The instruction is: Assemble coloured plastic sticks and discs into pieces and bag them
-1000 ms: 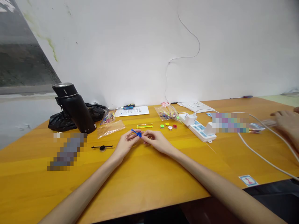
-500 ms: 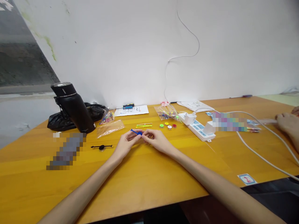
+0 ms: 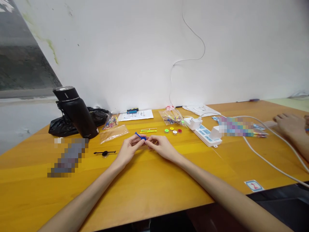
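A blue spinner arrow (image 3: 140, 136) with a round middle is pinched between the fingertips of both hands, just above the table. My left hand (image 3: 130, 148) is closed on its left side. My right hand (image 3: 160, 145) grips the round middle from the right; its fingers partly hide the far end. To the left of my left hand lies a black spinner arrow (image 3: 105, 153) on a clear round base. Beyond my hands are thin yellow and white arrows (image 3: 149, 130). Small round discs in green (image 3: 166, 131), yellow, white (image 3: 175, 132) and red (image 3: 180, 131) sit to their right.
A black bottle (image 3: 78, 112) leans at the left by a black plastic bag (image 3: 60, 127). Clear bags of small parts (image 3: 172, 117) lie at the back. Right of the discs is a power strip (image 3: 205, 135) with white cables. Another person's hand (image 3: 289, 125) rests at the far right.
The blue arrow's visible end has tipped up slightly, while my hands stay nearly in place. The other person's hand has moved left and farther onto the table.
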Available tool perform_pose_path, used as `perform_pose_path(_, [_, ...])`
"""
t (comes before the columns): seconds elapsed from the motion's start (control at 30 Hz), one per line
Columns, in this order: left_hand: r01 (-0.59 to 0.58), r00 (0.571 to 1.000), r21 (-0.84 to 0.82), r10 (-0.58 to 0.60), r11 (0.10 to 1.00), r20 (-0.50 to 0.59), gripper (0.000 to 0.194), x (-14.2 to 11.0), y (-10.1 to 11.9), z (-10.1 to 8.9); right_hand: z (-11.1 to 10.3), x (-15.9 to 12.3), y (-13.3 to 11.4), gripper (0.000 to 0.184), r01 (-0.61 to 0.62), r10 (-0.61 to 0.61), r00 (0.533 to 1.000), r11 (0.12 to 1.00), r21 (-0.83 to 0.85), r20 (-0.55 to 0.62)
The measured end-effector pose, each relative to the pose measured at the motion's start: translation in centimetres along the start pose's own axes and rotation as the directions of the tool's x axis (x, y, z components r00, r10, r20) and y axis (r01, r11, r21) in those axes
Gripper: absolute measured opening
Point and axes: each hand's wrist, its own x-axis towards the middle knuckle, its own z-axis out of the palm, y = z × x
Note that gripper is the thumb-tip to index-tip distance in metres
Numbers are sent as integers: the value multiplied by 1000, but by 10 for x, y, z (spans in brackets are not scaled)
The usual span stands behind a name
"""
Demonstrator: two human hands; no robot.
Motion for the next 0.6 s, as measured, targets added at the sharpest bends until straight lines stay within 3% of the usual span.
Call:
perform_pose_path(0.2, [-34, 999, 29, 34, 999, -3, 38, 0, -2, 1, 0, 0, 0, 33, -1, 1, 1000, 1000, -11, 11])
perform_pose_path(0.4, [-71, 995, 40, 74, 997, -63, 35, 0, -4, 4, -5, 1, -2, 40, 27, -38, 996, 990, -136, -83])
perform_pose_path(0.53, [-66, 995, 21, 67, 998, -75, 34, 0, 2, 4, -5, 2, -3, 30, 54, -66, 987, 994, -92, -144])
perform_pose_path(0.6, [-33, 999, -5, 33, 999, -26, 36, -2, 5, 5, -5, 1, -3, 23, 67, -72, 983, 997, -37, -166])
